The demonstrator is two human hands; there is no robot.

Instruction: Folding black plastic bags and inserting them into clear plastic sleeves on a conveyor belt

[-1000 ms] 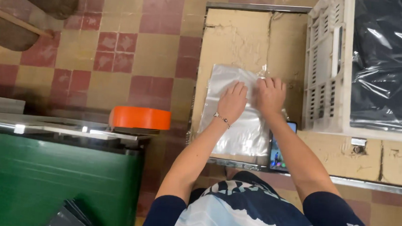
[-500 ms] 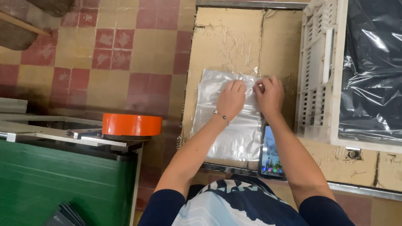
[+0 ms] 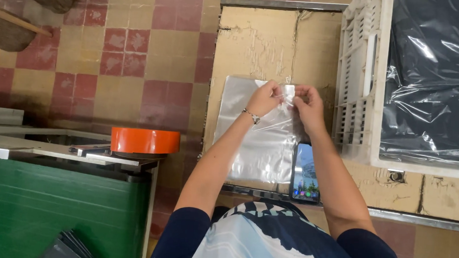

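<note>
Plastic bags (image 3: 260, 141) on table (image 3: 256, 45), phone (image 3: 306, 173) right, crate (image 3: 357, 78) beyond.

We see our left hand (image 3: 263, 98) and right hand (image 3: 308, 104) pinching the clear plastic bag (image 3: 258, 141), apparently at its top edge, beside a phone (image 3: 306, 173).

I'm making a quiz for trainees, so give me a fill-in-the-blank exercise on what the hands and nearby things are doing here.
1. Both hands, left hand and right hand, pinch the top edge of a clear ____ bag.
2. The phone lies beside the person's ____ forearm.
3. The roll of tape is coloured ____.

Missing words: plastic; right; orange
</note>
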